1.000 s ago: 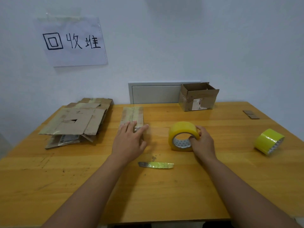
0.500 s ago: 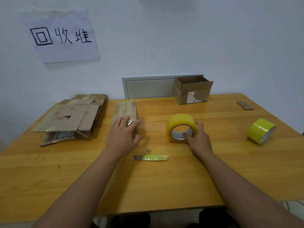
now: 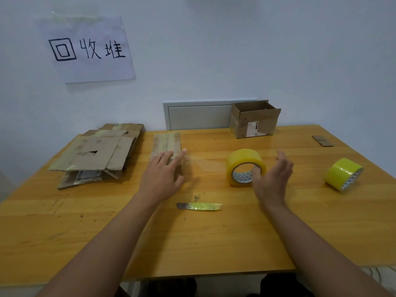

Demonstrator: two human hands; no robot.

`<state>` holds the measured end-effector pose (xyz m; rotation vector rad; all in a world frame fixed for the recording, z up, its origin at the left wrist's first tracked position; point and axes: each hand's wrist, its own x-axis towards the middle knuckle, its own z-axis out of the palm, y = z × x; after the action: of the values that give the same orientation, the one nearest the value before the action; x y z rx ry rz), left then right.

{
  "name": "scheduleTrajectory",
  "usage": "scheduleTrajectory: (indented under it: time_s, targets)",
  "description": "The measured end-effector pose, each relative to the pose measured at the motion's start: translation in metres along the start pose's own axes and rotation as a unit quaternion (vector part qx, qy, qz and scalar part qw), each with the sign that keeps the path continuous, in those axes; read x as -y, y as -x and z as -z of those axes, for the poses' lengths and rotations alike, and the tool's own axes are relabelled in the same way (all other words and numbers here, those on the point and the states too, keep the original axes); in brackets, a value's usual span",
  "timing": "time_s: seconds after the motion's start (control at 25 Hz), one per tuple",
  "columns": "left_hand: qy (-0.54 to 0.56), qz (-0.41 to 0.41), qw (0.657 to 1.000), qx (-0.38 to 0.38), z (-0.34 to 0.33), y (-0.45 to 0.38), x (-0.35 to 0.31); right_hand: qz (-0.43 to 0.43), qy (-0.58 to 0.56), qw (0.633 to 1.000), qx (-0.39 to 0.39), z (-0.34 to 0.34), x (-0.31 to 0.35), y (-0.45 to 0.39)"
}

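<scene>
Flattened carton [image 3: 166, 142]: lies flat on table [image 3: 214, 243], left of centre, long axis running away toward the wall, near short end pointing back at the person.

Left hand [image 3: 160, 179]: rests palm down on that near end, fingers straight and close together, pressing.

Tape roll [image 3: 246, 166]: stands on edge to the right of the carton, apart from it. Core hole faces the person and slightly left, so the axis runs near to far.

Right hand [image 3: 272, 179]: open, fingers spread, blurred, just beside the roll on its right. Grips nothing; touching the roll or not, cannot tell.

Hands apart, roll between them. Faint sheen on the wood between carton and roll (tape strip or glare, cannot tell).

Counts:
- Tape rolls, two. Second roll [image 3: 344, 174] on edge near the right table edge, hole facing near-right.
- Cutter [image 3: 199, 206], one. Lies crosswise in front of the hands, yellow-wrapped handle to the right, bare blade pointing left.
- Open box [image 3: 255, 118], one, upright at the far edge.
- Cardboard pile [image 3: 96, 155], one, just left of the carton; sheets too overlapped to count.
- Cardboard scraps [image 3: 322, 140], far right, apparently two.
- Paper sign [image 3: 90, 50], one, on the wall, handwritten characters.
</scene>
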<state>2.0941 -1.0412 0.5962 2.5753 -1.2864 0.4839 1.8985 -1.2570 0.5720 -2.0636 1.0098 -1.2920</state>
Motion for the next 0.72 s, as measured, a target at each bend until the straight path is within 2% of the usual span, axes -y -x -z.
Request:
scheduleTrajectory:
  time_s: [0.04, 0.08, 0.12, 0.2, 0.24, 0.32, 0.44, 0.56, 0.64, 0.72]
  targets:
    - [0.006, 0.003, 1.0, -0.004, 0.0, 0.0, 0.0, 0.096, 0.004, 0.995, -0.013, -0.002, 0.009, 0.009]
    - [0.011, 0.004, 1.0, -0.007, -0.001, -0.001, 0.0, 0.184, 0.009, 0.983, 0.023, -0.006, 0.017, 0.018]
    - [0.01, 0.002, 1.0, -0.01, -0.002, -0.001, 0.001, 0.254, 0.019, 0.961, 0.107, -0.011, 0.026, 0.028]
    - [0.0, -0.005, 1.0, -0.021, -0.003, -0.001, 0.003, 0.304, 0.093, 0.891, 0.325, -0.021, 0.042, 0.042]
    - [-0.003, -0.008, 1.0, -0.027, -0.004, -0.001, 0.004, 0.308, 0.14, 0.852, 0.4, -0.027, 0.046, 0.046]
    - [-0.005, -0.014, 0.999, -0.036, -0.007, -0.001, 0.007, 0.31, 0.196, 0.808, 0.461, -0.035, 0.051, 0.048]
    - [-0.005, -0.024, 0.999, -0.044, -0.011, -0.001, 0.012, 0.281, 0.21, 0.784, 0.512, -0.037, 0.06, 0.046]
    - [0.002, -0.023, 0.998, -0.057, -0.015, -0.001, 0.014, 0.209, 0.201, 0.764, 0.576, -0.028, 0.07, 0.031]
    - [0.015, -0.023, 0.998, -0.061, -0.017, 0.001, 0.014, 0.19, 0.166, 0.76, 0.599, -0.015, 0.075, 0.011]
    - [0.025, -0.02, 0.998, -0.062, -0.019, 0.001, 0.013, 0.143, 0.028, 0.806, 0.574, -0.007, 0.082, -0.006]
